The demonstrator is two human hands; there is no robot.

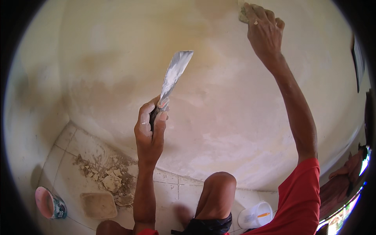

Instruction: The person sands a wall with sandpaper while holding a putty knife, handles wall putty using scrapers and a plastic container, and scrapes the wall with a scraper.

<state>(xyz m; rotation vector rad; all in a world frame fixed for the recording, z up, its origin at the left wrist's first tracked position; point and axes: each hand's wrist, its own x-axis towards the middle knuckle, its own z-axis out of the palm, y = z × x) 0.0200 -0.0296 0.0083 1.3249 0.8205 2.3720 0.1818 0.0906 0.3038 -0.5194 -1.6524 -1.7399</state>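
**Rubbing down the wall patch**

Right hand (264, 29) presses a pale sanding pad (243, 13) flat against the cream plastered wall (219, 102). Left hand (150, 131), lower on that wall, fist closed round a plaster-smeared steel putty knife (174, 76). Best kept flat, light strokes.

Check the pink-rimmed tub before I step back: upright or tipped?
Tipped: the tub leans on the floor tiles, its open mouth facing sideways.

Pad (243, 15) under right hand (264, 31) mostly hidden, cut by top edge; putty knife (174, 78) handle hidden in left hand (150, 131).
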